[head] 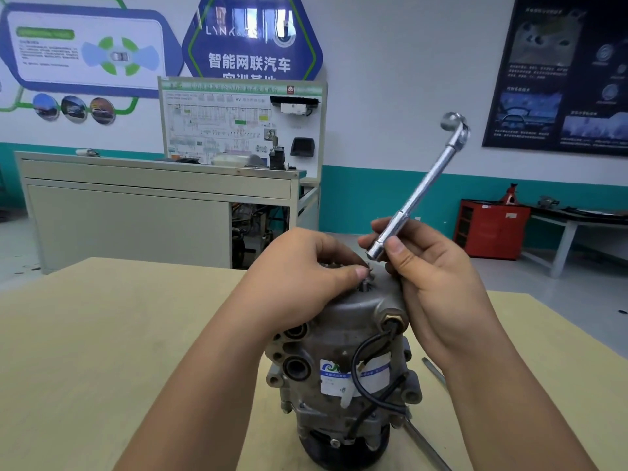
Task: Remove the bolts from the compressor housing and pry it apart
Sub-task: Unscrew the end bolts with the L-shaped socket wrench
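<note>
The left hand [299, 273] arches over the top of the compressor housing [343, 334], which stands upright on the table [102, 334], thumb and fingers pinching a bolt [366, 282] there, probably to spin it out by hand; the right hand [431, 273] grips the socket wrench [421, 185] tilted up, clear of the bolt

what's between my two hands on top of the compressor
A bolt sticking up from the compressor top, pinched by the left hand, just under the wrench held in the right hand. Head view shows it.
</note>
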`<state>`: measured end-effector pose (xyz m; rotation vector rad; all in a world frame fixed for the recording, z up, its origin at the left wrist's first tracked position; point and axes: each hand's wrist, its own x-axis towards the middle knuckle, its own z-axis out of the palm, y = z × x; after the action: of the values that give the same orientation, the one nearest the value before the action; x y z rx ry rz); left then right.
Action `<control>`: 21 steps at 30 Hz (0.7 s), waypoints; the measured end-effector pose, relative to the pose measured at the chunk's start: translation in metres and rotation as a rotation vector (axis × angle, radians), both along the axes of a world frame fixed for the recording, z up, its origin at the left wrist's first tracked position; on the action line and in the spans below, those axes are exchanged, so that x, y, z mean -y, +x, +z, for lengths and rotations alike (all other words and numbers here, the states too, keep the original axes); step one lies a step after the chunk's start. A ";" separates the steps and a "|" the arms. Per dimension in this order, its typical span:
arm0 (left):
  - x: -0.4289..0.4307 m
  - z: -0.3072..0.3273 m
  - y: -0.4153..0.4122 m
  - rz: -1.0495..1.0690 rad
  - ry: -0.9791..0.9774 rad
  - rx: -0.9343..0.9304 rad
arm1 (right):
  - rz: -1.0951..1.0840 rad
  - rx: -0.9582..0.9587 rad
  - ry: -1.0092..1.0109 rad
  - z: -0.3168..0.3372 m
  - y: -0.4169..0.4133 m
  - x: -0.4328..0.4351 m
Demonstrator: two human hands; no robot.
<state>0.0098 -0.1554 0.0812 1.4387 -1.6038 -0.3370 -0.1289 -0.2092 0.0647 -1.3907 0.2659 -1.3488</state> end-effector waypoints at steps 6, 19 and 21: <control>0.005 -0.002 -0.002 0.029 -0.035 -0.117 | -0.033 0.015 0.036 -0.001 0.001 0.000; -0.012 0.003 0.058 0.205 -0.238 -0.515 | -0.176 -0.081 -0.064 -0.002 0.006 -0.006; -0.010 -0.010 0.083 0.376 -0.128 -0.398 | -0.185 -0.103 -0.106 -0.001 0.006 -0.008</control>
<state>0.0931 -0.1452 0.0708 1.4331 -0.9958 -0.2733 -0.1233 -0.2008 0.0641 -1.5574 0.4049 -1.4617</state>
